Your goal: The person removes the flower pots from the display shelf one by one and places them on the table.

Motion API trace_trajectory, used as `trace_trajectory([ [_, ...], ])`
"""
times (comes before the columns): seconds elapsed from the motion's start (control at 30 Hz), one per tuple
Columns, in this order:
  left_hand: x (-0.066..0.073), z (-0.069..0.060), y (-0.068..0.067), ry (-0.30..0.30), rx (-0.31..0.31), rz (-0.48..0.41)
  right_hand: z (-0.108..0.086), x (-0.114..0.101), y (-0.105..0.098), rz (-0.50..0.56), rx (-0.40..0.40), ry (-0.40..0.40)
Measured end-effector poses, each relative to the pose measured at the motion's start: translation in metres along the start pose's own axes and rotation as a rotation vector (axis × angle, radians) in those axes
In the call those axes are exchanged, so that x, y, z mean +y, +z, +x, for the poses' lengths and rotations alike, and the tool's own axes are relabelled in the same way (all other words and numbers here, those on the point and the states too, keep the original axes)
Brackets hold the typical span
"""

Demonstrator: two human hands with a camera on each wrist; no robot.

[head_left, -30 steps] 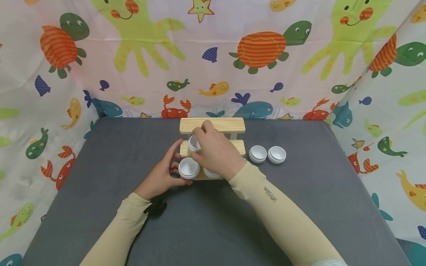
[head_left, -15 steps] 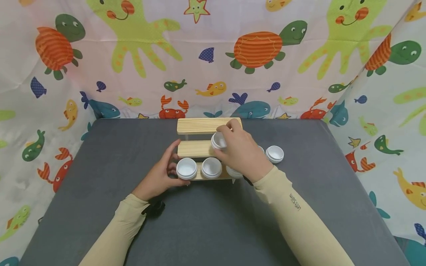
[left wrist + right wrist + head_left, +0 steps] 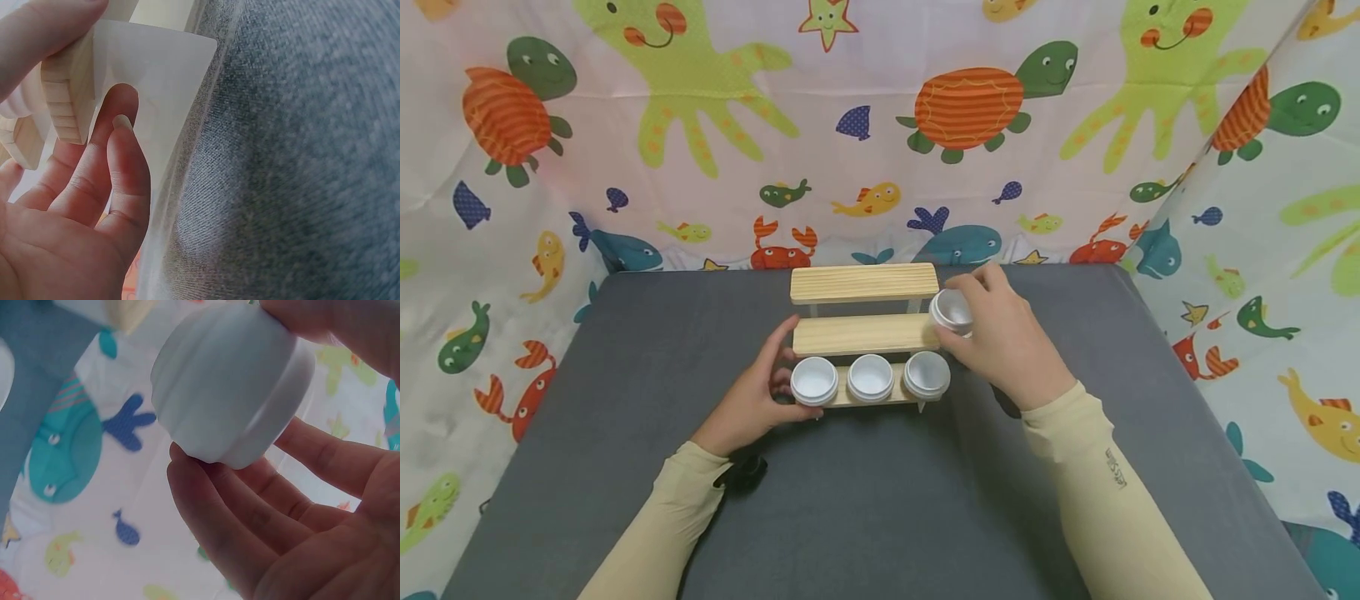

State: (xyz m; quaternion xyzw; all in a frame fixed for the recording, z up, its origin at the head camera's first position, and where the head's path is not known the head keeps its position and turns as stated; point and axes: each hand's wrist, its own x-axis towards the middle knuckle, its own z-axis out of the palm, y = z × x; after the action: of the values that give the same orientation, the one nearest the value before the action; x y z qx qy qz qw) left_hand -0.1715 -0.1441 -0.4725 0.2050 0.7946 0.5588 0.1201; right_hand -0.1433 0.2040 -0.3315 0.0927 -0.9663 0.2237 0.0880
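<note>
Cup (image 3: pixel 951 312) moved right, three cups (image 3: pixel 870 379) on rack (image 3: pixel 865 335)

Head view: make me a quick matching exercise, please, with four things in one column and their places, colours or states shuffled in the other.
Things:
1. Left hand
2. Right hand
3. Row of three cups
4. Table

Places, colours or states:
A. Standing on the nearest shelf
B. Grey
C. Touching the left end of the rack
D. Holding a single cup

Right pairs: 1-C, 2-D, 3-A, 4-B.
</note>
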Motion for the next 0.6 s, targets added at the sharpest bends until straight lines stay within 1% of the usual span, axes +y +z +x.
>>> trace_trajectory([
  [0.13,-0.001,0.0,0.0,0.001,-0.001,-0.004,-0.007,0.018,-0.005,-0.005,0.023,0.057],
  [0.23,0.0,0.0,0.0,0.002,-0.003,-0.007,-0.012,0.029,-0.008,-0.001,0.027,0.113],
  [0.37,-0.001,0.0,0.0,-0.001,-0.004,-0.007,-0.017,0.044,-0.01,0.005,0.034,0.167],
  [0.6,-0.001,-0.001,0.0,-0.01,-0.003,-0.014,-0.025,0.069,-0.01,0.014,0.051,0.236],
])
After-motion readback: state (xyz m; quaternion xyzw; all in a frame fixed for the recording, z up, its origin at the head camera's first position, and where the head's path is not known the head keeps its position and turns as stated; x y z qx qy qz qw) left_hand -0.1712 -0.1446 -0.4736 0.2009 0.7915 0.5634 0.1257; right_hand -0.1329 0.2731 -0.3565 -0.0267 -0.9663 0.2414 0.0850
